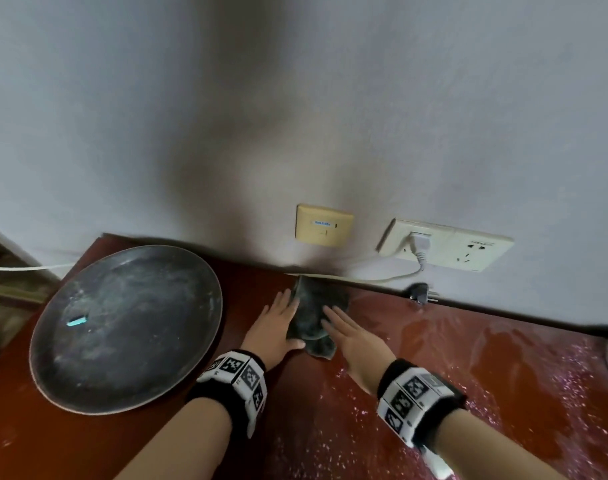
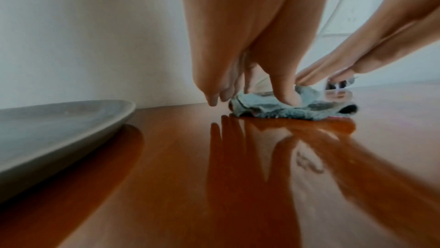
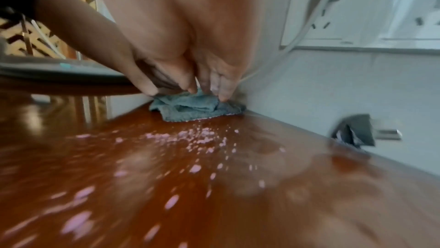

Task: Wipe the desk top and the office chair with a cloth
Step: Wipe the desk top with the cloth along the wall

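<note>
A: Near edge first?
B: Red-brown glossy tabletop [image 1: 330,427], pink specks [image 3: 204,139] scattered on its right part, wet sheen further back on that side.
A: Hands?
B: Both on the cloth [image 1: 313,317]. Left hand [image 1: 278,327] lies flat on its left edge, fingers straight, thumb pressing down on the fabric in the left wrist view. Right hand [image 1: 354,337] also flat, fingers extended, fingertips [image 3: 223,95] pressing the cloth's right side. No curl round it from either one.
A: Cloth position?
B: Grey-blue, bunched, lying on the tabletop right against the wall [image 1: 295,98], at the back edge.
A: Anything else?
B: Round grey tray [image 1: 122,327] left of the left hand, near but apart, small teal piece [image 1: 76,321] on it. Black plug [image 1: 421,292] lies loose by the wall, right of the cloth. Above: beige wall plate [image 1: 323,226] and white socket panel [image 1: 469,247] with a white plug [image 1: 418,242] inserted, its cable [image 1: 382,279] running behind the cloth.
</note>
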Tool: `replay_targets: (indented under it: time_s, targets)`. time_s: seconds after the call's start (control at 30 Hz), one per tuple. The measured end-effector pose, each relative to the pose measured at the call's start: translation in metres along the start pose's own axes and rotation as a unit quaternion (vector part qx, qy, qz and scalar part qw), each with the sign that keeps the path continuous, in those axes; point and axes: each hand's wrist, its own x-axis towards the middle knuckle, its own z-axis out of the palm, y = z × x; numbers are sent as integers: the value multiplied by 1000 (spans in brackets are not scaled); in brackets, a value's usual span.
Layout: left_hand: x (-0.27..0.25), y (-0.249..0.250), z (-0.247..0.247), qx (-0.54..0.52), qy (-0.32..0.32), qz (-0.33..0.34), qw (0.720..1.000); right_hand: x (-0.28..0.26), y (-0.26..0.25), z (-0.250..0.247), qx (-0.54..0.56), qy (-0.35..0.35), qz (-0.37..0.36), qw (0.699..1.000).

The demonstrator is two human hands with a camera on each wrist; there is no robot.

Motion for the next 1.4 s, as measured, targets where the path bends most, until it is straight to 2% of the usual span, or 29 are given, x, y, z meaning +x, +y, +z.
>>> replay_targets:
  time_s: [0.07, 0.17, 0.23, 0.37, 0.53, 0.6, 0.7, 0.73, 0.77, 0.87, 0.9, 0.93, 1.0, 1.03, 1.07, 1.1, 1.17, 1.23, 1.27, 1.3, 1.4]
  targets:
    - [-1, -9, -2, 3, -17, -20, 1000, 29, 0, 1, -52, 13, -28, 998]
    - [-6, -18, 1, 43, -50, -31, 997, 66, -2, 7, -94, -49, -15, 994]
    - [-10, -22, 4, 62, -51, -25, 996, 77, -2, 11, -79, -74, 6, 994]
    - [-10, -26, 3, 55, -42, -8, 998, 68, 13, 13, -42, -63, 51, 996]
    - [-13, -23, 5, 63, -43, -13, 997, 52, 33, 9, -2, -44, 147, 988]
    - [-14, -21, 6, 62, -40, -18, 997, 55, 28, 13, -55, -51, 116, 990]
    - [-17, -19, 8, 58, -38, -27, 997, 52, 19, 22, -160, -84, -37, 983]
    - [-18, -19, 9, 57, -34, -29, 997, 50, 24, 22, -156, -86, -52, 983]
    - [-19, -19, 9, 55, -33, -29, 998, 50, 33, 20, -134, -81, -40, 987]
    - [-21, -19, 12, 49, -31, -32, 998, 52, 60, 4, -3, -35, 102, 994]
    - [-21, -19, 13, 48, -30, -33, 998, 52, 60, 0, 12, -28, 126, 992]
    - [-22, -20, 13, 48, -28, -33, 998, 50, 54, 0, -9, -32, 119, 992]
    - [-22, -21, 14, 46, -27, -32, 998, 39, 34, 6, -86, -58, 40, 994]
    - [-22, -21, 14, 48, -25, -34, 998, 32, 27, 14, -98, -64, -7, 993]
    - [-22, -20, 14, 50, -23, -36, 998, 29, 29, 20, -83, -64, -23, 994]
    - [-21, -20, 13, 50, -22, -36, 998, 28, 36, 20, -54, -64, -15, 996]
    - [-21, -20, 13, 48, -26, -37, 998, 35, 59, 15, 9, -61, 46, 997]
    - [-21, -18, 13, 47, -28, -41, 998, 37, 67, 8, 55, -25, 122, 991]
    - [-21, -18, 13, 45, -28, -41, 998, 36, 61, 11, 65, -11, 139, 988]
    - [-22, -19, 13, 43, -29, -42, 998, 32, 50, 15, 72, -8, 132, 989]
    - [-21, -19, 13, 43, -27, -43, 998, 14, 30, 31, 39, -27, 38, 998]
